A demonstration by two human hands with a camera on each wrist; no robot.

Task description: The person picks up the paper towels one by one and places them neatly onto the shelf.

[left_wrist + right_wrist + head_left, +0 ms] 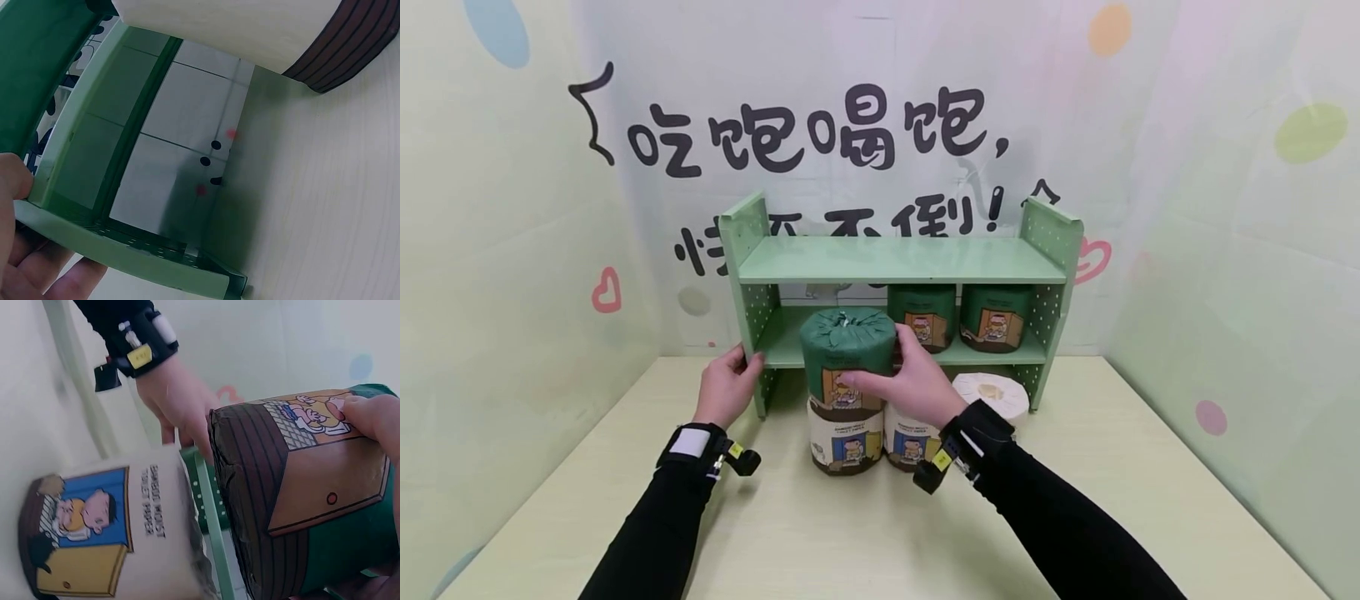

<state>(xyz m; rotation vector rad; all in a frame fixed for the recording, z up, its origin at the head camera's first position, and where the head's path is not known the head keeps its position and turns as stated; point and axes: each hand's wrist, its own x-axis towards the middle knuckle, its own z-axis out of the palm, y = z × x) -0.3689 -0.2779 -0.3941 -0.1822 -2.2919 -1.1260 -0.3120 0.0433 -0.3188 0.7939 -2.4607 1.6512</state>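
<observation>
Head view: the right hand is gripping a green-wrapped roll, which is hanging in front of the left part of a green rack. From this angle the roll is overlapping the top of a white-wrapped roll that is standing on the table. The right thumb is pressing on the printed front, and the fingers are reaching round the side, so the grip is spanning part of the girth. Two matching green rolls are sitting on the rack's right half. The left hand is holding the rack's left edge.

Left wrist view: the left thumb and fingers are lying on opposite faces of the side panel, pinching it narrowly. The panel is looking thin and stiff, probably metal, so a firm pinch should suit it.

Right wrist view: the green-wrapped roll is showing its dark base, apart from the white-wrapped roll beside it. Its wrapper is creasing along the bottom rim; the body is probably light and slightly soft, the paper easily dented or torn. Holding it round the sides should work better than squeezing the rims.
</observation>
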